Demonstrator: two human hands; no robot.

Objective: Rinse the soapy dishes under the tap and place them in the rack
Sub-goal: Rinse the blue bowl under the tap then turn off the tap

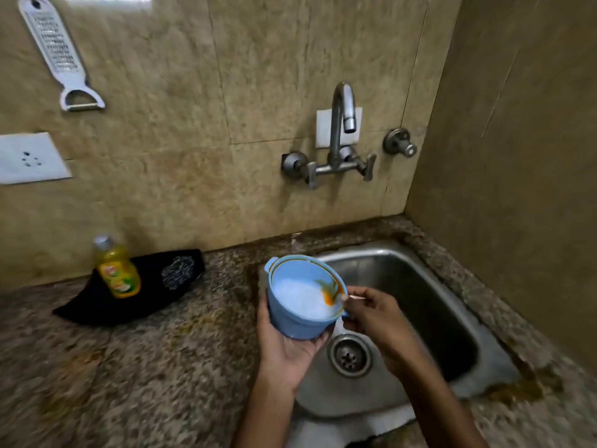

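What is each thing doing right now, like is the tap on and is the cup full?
Tap: off, no water running.
Blue cup: upright, full of white foam.
Left hand: holds the cup underneath.
Right hand: pinches something thin at the cup's rim.
Soap bottle: capped, standing.
Sink: no dishes inside.

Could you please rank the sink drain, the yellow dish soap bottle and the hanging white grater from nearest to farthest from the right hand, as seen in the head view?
From the right hand:
1. Round metal sink drain, just below it in the basin.
2. Yellow dish soap bottle, on the counter to the left.
3. White hanging grater, high on the wall, far left.
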